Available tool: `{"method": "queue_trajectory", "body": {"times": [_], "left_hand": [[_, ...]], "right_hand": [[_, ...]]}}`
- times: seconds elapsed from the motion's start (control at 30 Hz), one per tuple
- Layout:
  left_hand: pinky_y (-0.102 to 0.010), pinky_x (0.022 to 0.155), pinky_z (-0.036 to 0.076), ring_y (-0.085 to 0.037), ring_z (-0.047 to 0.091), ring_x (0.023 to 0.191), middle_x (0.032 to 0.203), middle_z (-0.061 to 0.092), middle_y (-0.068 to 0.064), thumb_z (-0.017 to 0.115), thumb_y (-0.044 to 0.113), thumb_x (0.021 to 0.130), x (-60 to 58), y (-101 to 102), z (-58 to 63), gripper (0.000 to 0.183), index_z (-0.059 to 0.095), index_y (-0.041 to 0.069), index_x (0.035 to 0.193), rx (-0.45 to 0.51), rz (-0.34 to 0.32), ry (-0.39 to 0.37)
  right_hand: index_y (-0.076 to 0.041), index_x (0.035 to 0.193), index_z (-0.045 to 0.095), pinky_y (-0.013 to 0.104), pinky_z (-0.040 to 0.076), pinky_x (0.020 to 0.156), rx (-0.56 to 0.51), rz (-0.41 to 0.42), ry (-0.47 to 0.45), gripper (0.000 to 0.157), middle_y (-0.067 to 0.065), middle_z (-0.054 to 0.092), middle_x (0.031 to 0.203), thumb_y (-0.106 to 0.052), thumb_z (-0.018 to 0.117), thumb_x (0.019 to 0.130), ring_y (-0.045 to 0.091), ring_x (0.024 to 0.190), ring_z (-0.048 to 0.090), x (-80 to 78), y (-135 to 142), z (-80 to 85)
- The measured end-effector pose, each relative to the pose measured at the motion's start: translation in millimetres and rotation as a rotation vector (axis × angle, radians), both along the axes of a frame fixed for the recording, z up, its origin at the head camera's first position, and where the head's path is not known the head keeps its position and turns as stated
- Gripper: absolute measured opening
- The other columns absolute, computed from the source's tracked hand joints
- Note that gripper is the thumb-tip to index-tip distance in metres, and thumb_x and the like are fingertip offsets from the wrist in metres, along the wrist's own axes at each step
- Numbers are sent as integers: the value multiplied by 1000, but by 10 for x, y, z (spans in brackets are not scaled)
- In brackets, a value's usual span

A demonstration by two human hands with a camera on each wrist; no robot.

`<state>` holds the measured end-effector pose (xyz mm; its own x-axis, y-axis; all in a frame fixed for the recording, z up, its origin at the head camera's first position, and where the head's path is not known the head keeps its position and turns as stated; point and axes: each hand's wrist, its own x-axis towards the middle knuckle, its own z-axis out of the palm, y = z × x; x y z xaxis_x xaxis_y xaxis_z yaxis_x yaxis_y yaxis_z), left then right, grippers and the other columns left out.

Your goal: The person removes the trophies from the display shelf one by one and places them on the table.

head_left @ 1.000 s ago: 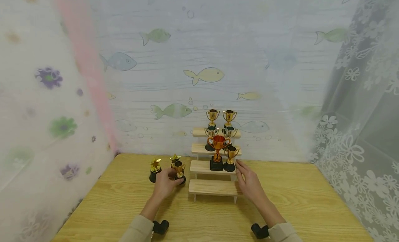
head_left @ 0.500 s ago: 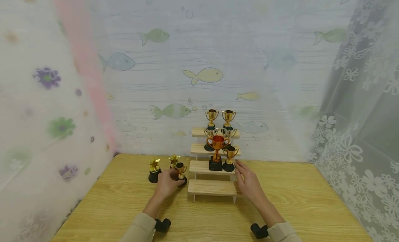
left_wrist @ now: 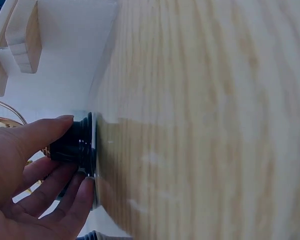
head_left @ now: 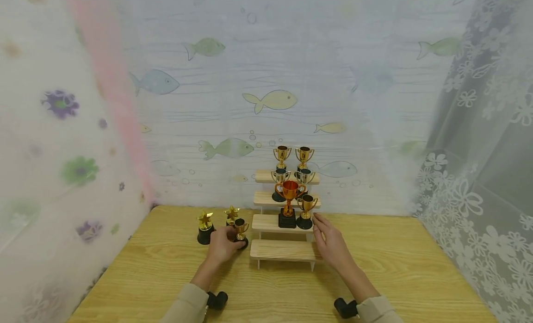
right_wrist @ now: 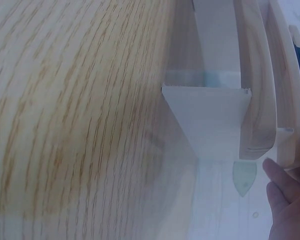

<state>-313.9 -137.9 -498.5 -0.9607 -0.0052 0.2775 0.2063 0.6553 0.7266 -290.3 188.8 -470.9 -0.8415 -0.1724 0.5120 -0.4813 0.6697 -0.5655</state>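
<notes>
My left hand (head_left: 223, 245) grips a small gold trophy cup (head_left: 240, 226) left of the stepped wooden stand (head_left: 285, 250). In the left wrist view the thumb and fingers are around its black base (left_wrist: 72, 145), which is upright at the table surface. Behind and left of that hand stand two gold star trophies, one (head_left: 205, 223) apart and the other (head_left: 232, 214) partly hidden. My right hand (head_left: 333, 243) is at the stand's right end, fingers fairly straight, beside a gold cup (head_left: 306, 207) on the second step up. Whether the fingertips touch that cup is unclear.
An orange-bronze cup (head_left: 288, 198) shares that step. Higher up are two silver cups, one (head_left: 281, 176) at left, and two gold cups, one (head_left: 305, 154) at right. The lowest step is bare. A patterned curtain (head_left: 374, 184) hangs behind the wooden table (head_left: 395, 258).
My left hand has shifted slightly right with the small gold trophy cup, nearer the stand. The right hand stays in place, and the head view drifts a little.
</notes>
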Motion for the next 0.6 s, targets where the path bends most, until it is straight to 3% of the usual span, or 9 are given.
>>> {"method": "queue_trajectory", "body": {"times": [0.33,0.6], "left_hand": [[-48,74,56,-32,66,87,93,71,-13,89,6,78,16,-18,-8,27,72,-2,98,-23,-11,-7],[-42,69,54,-24,62,79,88,68,-10,89,6,76,54,-47,-45,30,72,-3,100,-35,-5,26]], "right_hand": [[13,140,54,59,46,104,7,-4,-3,39,26,49,151,-10,47,109,47,137,47,-14,1,-9],[14,139,54,60,46,104,18,-5,19,38,27,50,149,-9,47,109,47,135,49,-17,3,-21]]}}
